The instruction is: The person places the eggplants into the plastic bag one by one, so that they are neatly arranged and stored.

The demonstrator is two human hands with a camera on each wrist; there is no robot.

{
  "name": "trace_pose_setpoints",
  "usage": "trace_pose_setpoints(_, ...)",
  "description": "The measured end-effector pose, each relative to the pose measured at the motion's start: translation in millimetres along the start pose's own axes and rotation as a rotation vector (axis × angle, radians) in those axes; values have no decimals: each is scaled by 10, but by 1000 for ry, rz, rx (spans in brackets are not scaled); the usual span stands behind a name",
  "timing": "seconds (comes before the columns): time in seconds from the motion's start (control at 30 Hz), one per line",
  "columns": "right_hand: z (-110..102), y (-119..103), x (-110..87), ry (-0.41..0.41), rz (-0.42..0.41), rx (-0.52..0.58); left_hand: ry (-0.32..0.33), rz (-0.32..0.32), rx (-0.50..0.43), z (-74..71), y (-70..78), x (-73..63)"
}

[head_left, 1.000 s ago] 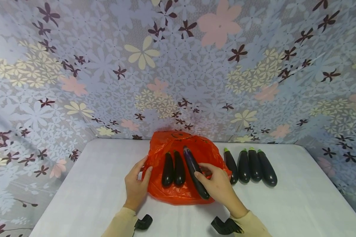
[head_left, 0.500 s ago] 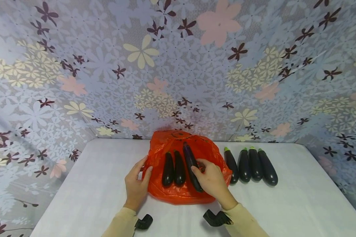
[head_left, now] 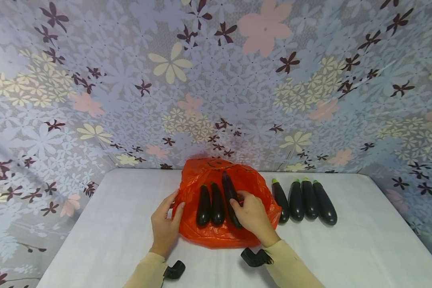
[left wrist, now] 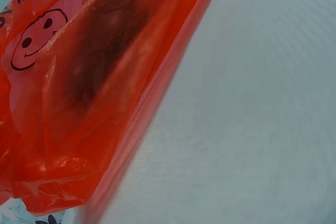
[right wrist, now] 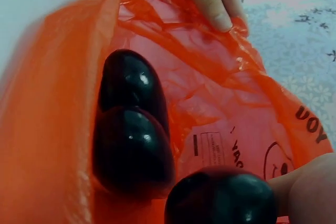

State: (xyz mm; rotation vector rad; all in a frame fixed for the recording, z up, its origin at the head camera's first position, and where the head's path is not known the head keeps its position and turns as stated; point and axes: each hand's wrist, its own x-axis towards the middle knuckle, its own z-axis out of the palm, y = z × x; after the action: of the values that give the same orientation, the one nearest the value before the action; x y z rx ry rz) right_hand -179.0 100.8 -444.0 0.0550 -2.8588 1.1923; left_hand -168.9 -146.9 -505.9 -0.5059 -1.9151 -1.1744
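A red plastic bag (head_left: 198,239) with printed lettering and a smiley lies spread on the table, its mouth facing the person. Inside it two dark eggplants (head_left: 203,208) rest side by side. My right hand (head_left: 252,212) grips a third eggplant (head_left: 229,186) within the bag, just right of those two, stem end pointing away. The right wrist view shows the blunt end of this held eggplant (right wrist: 223,198) near the thumb. At the bag's left edge my left hand (head_left: 165,226) holds the rim between thumb and fingers; in the right wrist view, its thumb (right wrist: 212,11) presses on the plastic.
To the right of the bag several eggplants (head_left: 311,202) with green stems lie in a row on the white table (head_left: 367,240). The nearest one touches the bag's right side in this view. A floral curtain (head_left: 216,88) hangs behind the table.
My right hand has moved the held eggplant forward and slightly left, deeper into the bag and closer to the other two. My left hand stays at the bag's left edge.
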Motion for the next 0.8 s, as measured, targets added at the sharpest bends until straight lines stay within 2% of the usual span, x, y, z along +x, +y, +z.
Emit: trace_pose_setpoints(0.8, 165, 93, 169, -37, 65, -4, 0, 7, -19, 4, -3, 6)
